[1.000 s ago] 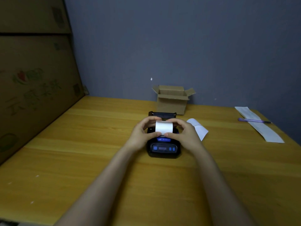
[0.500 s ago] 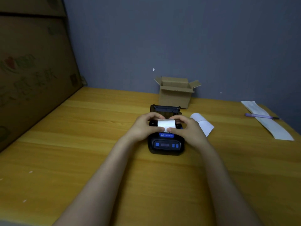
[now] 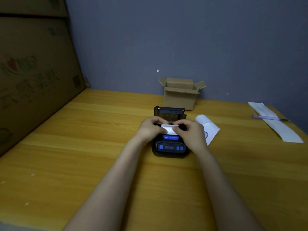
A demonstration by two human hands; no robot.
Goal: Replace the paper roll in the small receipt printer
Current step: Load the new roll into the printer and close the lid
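Head view: one camera only, looking down at a wooden surface [image 3: 83, 164] against a grey wall.
Printer: small black receipt printer [image 3: 170, 148] sits mid-surface, lid [image 3: 170, 112] tipped open toward the wall, blue buttons on the near face.
Paper roll: white roll [image 3: 170, 129] lies across the open compartment, low in the printer; how fully seated, cannot tell.
Left hand: left hand [image 3: 150, 129] closed on the roll's left end, thumb over the paper.
Right hand: right hand [image 3: 191, 132] closed on the roll's right end, fingertips meeting the paper.
Beside printer: loose white paper [image 3: 210, 129] with a curled end, just right of the printer, partly under the right hand.
Behind: open cardboard box [image 3: 180, 95] near the wall.
Far right: long paper strip [image 3: 283, 129] with a purple pen [image 3: 266, 117] lying across it.
Left edge: large cardboard sheet [image 3: 33, 72] leaning upright.
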